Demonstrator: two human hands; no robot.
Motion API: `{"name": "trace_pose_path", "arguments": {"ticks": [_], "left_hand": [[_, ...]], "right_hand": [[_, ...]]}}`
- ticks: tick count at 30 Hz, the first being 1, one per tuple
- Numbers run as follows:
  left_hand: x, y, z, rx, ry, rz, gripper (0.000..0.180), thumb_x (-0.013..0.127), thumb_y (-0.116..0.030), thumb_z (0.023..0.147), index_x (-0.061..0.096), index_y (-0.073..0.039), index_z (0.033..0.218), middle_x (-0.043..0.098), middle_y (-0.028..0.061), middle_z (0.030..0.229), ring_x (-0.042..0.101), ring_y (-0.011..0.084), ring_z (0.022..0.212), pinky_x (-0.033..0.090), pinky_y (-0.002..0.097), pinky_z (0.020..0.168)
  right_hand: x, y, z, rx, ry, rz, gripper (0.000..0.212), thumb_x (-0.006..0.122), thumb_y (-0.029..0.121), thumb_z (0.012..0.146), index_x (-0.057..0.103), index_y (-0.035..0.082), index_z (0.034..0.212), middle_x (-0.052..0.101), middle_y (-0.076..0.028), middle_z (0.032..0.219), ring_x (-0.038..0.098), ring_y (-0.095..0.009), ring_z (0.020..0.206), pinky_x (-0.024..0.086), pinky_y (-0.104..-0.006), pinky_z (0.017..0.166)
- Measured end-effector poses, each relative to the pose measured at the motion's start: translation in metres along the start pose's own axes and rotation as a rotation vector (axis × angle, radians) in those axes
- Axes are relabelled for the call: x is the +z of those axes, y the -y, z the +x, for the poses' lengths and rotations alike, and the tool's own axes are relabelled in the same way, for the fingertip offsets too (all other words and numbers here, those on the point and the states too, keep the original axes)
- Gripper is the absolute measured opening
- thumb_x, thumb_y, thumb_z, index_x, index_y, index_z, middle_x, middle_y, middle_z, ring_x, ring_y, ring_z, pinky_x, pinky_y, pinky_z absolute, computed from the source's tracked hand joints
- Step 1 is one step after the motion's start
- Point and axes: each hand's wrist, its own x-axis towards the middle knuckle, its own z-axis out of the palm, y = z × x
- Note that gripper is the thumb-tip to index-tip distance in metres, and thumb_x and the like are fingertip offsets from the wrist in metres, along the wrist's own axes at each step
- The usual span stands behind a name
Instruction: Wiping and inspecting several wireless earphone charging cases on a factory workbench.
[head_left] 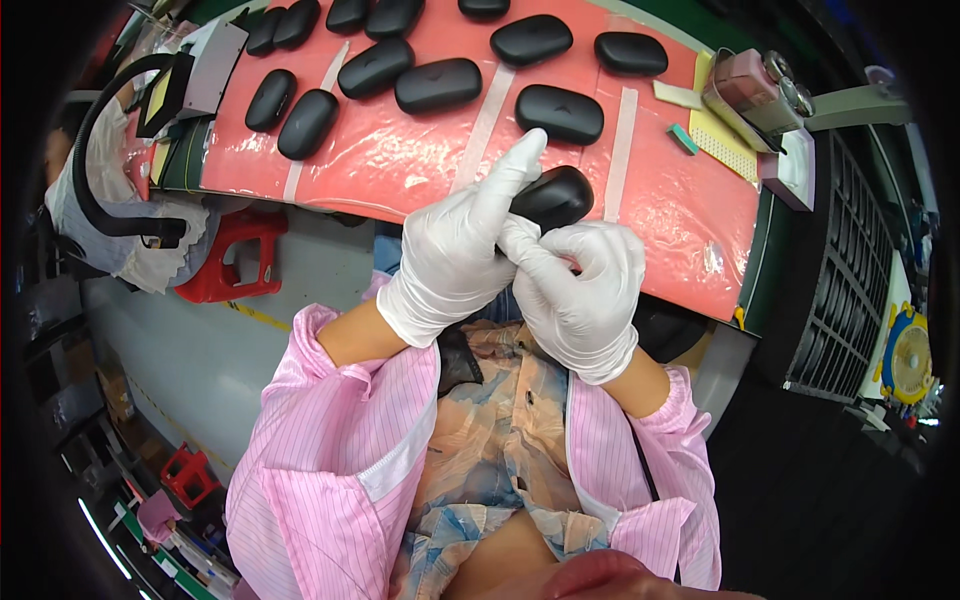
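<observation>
From my end I see the left hand [455,245] and right hand [580,290] meeting beside a black case [562,195].
Both wear white gloves: the left has one digit stretched forward, the right is narrowed, its fingers curled in against the left; I cannot tell whether either grips anything. The rounded case shows just ahead of them, partly hidden by the left, at the near part of the pink-covered worktop [690,235]. Beyond, I see more black cases [560,114] spread out, and a small green block [683,139] rightward.
</observation>
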Motion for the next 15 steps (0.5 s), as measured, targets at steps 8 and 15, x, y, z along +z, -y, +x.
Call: {"name": "trace_pose_path", "arguments": {"ticks": [8, 15], "left_hand": [[0.005, 0.003, -0.004, 0.064, -0.096, -0.150, 0.074, 0.082, -0.007, 0.068, 0.050, -0.002, 0.135, 0.068, 0.0126, 0.107, 0.068, 0.0215, 0.097, 0.055, 0.0316, 0.083], [0.001, -0.001, 0.002, -0.921, 0.223, -1.649, 0.042, 0.053, -0.030, 0.095, 0.052, -0.004, 0.127, 0.060, 0.0073, 0.117, 0.061, 0.0181, 0.105, 0.050, 0.0338, 0.094]], "right_hand": [[0.014, -0.036, -0.012, 0.829, -0.007, 1.019, 0.022, 0.055, -0.001, 0.091, 0.068, -0.001, 0.108, 0.063, -0.004, 0.101, 0.056, -0.010, 0.086, 0.045, -0.0281, 0.082], [-0.001, -0.044, 0.022, 0.458, -0.162, 0.632, 0.026, 0.052, -0.005, 0.088, 0.067, 0.000, 0.109, 0.064, -0.010, 0.102, 0.061, -0.017, 0.098, 0.047, -0.0295, 0.086]]}}
